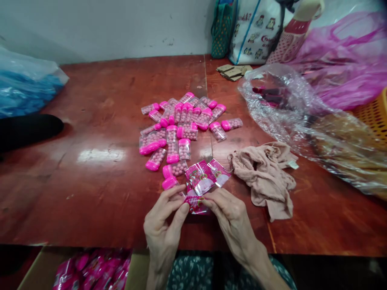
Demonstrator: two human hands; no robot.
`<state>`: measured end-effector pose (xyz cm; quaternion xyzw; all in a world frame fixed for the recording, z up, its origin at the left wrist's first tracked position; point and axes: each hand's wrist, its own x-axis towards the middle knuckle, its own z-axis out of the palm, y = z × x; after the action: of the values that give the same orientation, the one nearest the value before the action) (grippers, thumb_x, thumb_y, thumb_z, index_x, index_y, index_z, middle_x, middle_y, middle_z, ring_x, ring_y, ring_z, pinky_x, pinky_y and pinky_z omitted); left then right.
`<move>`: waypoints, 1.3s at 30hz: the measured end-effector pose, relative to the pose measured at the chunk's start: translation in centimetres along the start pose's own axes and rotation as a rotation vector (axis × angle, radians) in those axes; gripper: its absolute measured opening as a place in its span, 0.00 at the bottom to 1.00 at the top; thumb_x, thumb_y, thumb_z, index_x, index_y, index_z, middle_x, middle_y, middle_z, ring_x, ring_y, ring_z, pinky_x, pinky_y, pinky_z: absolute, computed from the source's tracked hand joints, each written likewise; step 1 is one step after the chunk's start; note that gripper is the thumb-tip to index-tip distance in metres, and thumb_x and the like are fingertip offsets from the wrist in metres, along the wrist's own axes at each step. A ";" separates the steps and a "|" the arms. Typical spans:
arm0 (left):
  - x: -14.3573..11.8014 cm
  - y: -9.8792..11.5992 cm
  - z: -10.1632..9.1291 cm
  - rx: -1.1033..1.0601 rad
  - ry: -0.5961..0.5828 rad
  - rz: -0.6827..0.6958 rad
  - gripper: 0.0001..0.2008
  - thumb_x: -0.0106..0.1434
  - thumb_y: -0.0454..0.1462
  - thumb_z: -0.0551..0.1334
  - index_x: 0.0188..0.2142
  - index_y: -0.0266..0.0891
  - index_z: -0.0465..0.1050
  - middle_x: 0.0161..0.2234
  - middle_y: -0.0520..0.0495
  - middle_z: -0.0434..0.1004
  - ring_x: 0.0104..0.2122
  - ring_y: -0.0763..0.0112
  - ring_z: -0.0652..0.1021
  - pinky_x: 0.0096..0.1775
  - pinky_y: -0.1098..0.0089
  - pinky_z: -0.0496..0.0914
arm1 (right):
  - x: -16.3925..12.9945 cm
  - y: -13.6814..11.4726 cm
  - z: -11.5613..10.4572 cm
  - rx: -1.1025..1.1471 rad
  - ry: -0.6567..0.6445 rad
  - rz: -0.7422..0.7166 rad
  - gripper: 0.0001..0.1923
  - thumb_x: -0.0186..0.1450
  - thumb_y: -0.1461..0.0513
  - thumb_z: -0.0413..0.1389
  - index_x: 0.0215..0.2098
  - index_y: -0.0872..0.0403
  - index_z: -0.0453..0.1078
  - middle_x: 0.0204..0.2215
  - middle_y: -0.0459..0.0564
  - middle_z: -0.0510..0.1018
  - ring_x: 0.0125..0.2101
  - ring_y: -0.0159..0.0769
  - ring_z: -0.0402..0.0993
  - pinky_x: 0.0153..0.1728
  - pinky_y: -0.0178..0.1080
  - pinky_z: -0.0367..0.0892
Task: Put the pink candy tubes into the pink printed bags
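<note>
Pinching a fan of glossy pink sachets [202,183], the left hand [165,225] and right hand [231,219] meet at the near edge of the desk [90,189]. At least three flat, crinkly foil packets show, printed pink and white; the left thumb and fingers close on the lower packet, the right fingertips grip its other side, and the rest splay toward twelve o'clock above the knuckles.

At seven o'clock, below the desk edge, an open cardboard box [39,270] holds many more shiny pink packets.

At two o'clock from the hands lies one crumpled beige cloth [267,177], soft and thin.

At twelve o'clock sits a heap of small clear plastic bottles [178,129], roughly two dozen, each with a bright pink cap and filled with round pink beads; the nearest bottles almost touch the sachets.

Farther, at two o'clock, a wrinkled clear plastic bag [302,117] sprawls beside a yellow mesh basket [376,117]. At ten o'clock rests a blue plastic bag [24,86]. Against the wall at one o'clock stand printed tote bags [256,30].
</note>
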<state>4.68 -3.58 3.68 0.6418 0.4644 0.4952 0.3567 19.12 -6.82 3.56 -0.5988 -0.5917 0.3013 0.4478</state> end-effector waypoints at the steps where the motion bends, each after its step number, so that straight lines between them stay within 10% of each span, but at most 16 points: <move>1: 0.0 0.0 -0.1 0.021 0.021 0.023 0.08 0.55 0.27 0.63 0.31 0.40 0.78 0.39 0.45 0.77 0.37 0.64 0.76 0.39 0.65 0.70 | 0.0 0.0 0.0 -0.019 -0.019 -0.004 0.10 0.67 0.65 0.49 0.33 0.56 0.71 0.27 0.49 0.72 0.29 0.35 0.67 0.30 0.35 0.61; 9: -0.4 -0.1 0.8 -0.063 0.264 0.051 0.10 0.51 0.23 0.65 0.28 0.38 0.76 0.39 0.47 0.75 0.33 0.70 0.75 0.37 0.68 0.71 | 0.1 -0.1 0.4 -0.047 -0.030 -0.030 0.09 0.67 0.66 0.50 0.32 0.55 0.70 0.27 0.47 0.71 0.29 0.34 0.66 0.29 0.34 0.60; 17: -0.1 -0.9 -0.5 0.056 0.054 -0.034 0.06 0.52 0.27 0.65 0.26 0.39 0.74 0.34 0.48 0.77 0.35 0.66 0.77 0.38 0.65 0.71 | 0.2 -0.1 -0.1 -0.023 -0.046 -0.048 0.11 0.68 0.65 0.47 0.29 0.55 0.68 0.25 0.47 0.71 0.27 0.33 0.66 0.28 0.33 0.59; 22: -0.1 -0.5 -0.2 0.127 0.116 0.096 0.12 0.52 0.24 0.64 0.33 0.40 0.77 0.35 0.48 0.77 0.35 0.67 0.77 0.40 0.65 0.71 | 0.1 0.0 -0.2 -0.066 -0.046 -0.036 0.15 0.69 0.64 0.47 0.24 0.55 0.64 0.22 0.45 0.68 0.24 0.31 0.64 0.26 0.33 0.57; 32: -0.1 -0.4 0.5 -0.586 0.095 -0.305 0.10 0.57 0.37 0.61 0.21 0.38 0.73 0.40 0.43 0.76 0.41 0.60 0.75 0.44 0.59 0.69 | 0.2 -0.3 -0.8 0.005 -0.111 -0.002 0.19 0.70 0.58 0.44 0.23 0.54 0.63 0.21 0.44 0.67 0.23 0.29 0.63 0.26 0.32 0.57; 36: -0.2 -0.7 0.3 -0.440 0.002 -0.170 0.17 0.56 0.48 0.61 0.32 0.37 0.79 0.45 0.36 0.75 0.44 0.52 0.74 0.45 0.56 0.68 | 0.2 -0.5 -0.6 -0.053 -0.112 -0.030 0.19 0.70 0.59 0.43 0.24 0.55 0.66 0.22 0.44 0.67 0.23 0.30 0.62 0.24 0.33 0.57; 39: -0.3 -0.7 0.0 -0.316 -0.006 -0.212 0.07 0.53 0.39 0.66 0.31 0.39 0.80 0.37 0.40 0.79 0.37 0.58 0.77 0.39 0.62 0.71 | 0.2 -0.7 -0.3 -0.063 -0.146 -0.067 0.18 0.70 0.59 0.44 0.25 0.54 0.67 0.23 0.45 0.68 0.24 0.31 0.63 0.25 0.33 0.58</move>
<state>4.45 -3.68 2.98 0.5268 0.4448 0.5195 0.5047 19.09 -6.76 4.36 -0.5689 -0.6516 0.3103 0.3944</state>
